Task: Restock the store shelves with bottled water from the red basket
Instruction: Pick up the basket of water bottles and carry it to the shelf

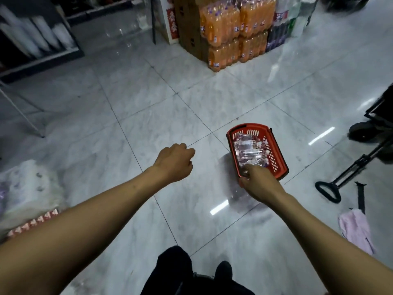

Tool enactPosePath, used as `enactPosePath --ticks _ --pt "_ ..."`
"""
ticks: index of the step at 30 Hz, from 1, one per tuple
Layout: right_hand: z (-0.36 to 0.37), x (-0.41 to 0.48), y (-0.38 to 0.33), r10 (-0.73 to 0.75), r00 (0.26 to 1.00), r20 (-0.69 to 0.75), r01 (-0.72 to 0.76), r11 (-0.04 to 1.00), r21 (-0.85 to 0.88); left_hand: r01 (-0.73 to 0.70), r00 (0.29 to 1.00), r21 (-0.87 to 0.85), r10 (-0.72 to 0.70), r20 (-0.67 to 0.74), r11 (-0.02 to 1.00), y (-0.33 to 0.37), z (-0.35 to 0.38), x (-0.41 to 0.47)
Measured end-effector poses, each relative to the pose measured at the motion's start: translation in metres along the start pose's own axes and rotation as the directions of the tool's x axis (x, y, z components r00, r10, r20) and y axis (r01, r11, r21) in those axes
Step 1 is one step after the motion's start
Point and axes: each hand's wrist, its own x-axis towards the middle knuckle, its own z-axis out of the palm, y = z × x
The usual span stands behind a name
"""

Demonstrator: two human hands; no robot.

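Bottled water (248, 150): clear btls lie flat inside red basket (278, 158), mid-right over tiled floor (148, 103); resting or lifted, can't tell. Right grip (260, 184) at basket's near rim, fingers curled over it; holding rim or a btl, can't tell. Left grip (174, 162) apart to the left, fingers curled in, nothing seen in it. Orange drink packs (229, 28) stacked far behind. Pink cloth (355, 228) on floor, right.

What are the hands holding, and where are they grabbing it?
The right hand grips the red basket by its near rim. The left hand, fingers curled, holds nothing.
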Motion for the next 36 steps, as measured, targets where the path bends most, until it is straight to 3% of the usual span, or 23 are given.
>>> enactPosePath --ticks 7,14,20,24,29,36 --pt "-0.023 0.124 -0.017 0.003 0.999 0.033 -0.004 0.999 0.049 -0.020 0.998 -0.015 0.020 0.052 1.000 -0.049 0.013 0.129" --pt "-0.062 0.245 -0.030 0.208 0.977 -0.046 -0.203 0.975 0.089 -0.171 0.982 -0.033 0.173 0.071 0.985 -0.098 0.006 0.299" --pt "-0.093 0.302 -0.014 0.395 0.905 -0.159 -0.360 0.909 0.210 -0.379 0.914 -0.018 0.377 0.153 0.925 -0.082 -0.018 0.425" --pt "-0.089 0.323 0.022 0.571 0.804 -0.167 -0.486 0.792 0.368 -0.499 0.841 -0.038 0.495 0.218 0.866 -0.040 -0.018 0.494" --pt "-0.075 0.340 0.079 0.735 0.675 -0.066 -0.600 0.599 0.531 -0.569 0.771 -0.025 0.543 0.332 0.822 0.024 0.004 0.567" --pt "-0.053 0.351 0.142 0.895 0.447 0.010 -0.573 0.277 0.771 -0.610 0.686 -0.051 0.559 0.467 0.791 0.108 0.063 0.641"
